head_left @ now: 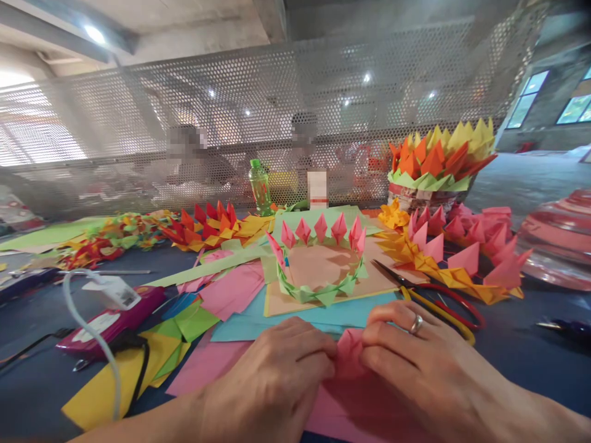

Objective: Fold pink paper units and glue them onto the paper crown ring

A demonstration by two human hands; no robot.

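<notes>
A small folded piece of pink paper (349, 355) is pinched between my two hands, low over the pink sheets (369, 412). My left hand (281, 363) has its fingers curled against the left edge of the piece. On the other side my right hand (410, 351), with a ring on one finger, presses its fingertips to the right edge. Just beyond stands a paper ring (318, 294) of light green folds, topped with several pink pointed petals (321, 229). It rests on peach and blue paper sheets (272, 325).
Red-handled scissors (457, 304) lie right of the ring, by pink and orange folded pieces (466, 258). A decorated paper basket (429, 194) and a green-capped bottle (261, 187) stand behind. At left lie a magenta power bank (111, 320) with cables and paper scraps (111, 240).
</notes>
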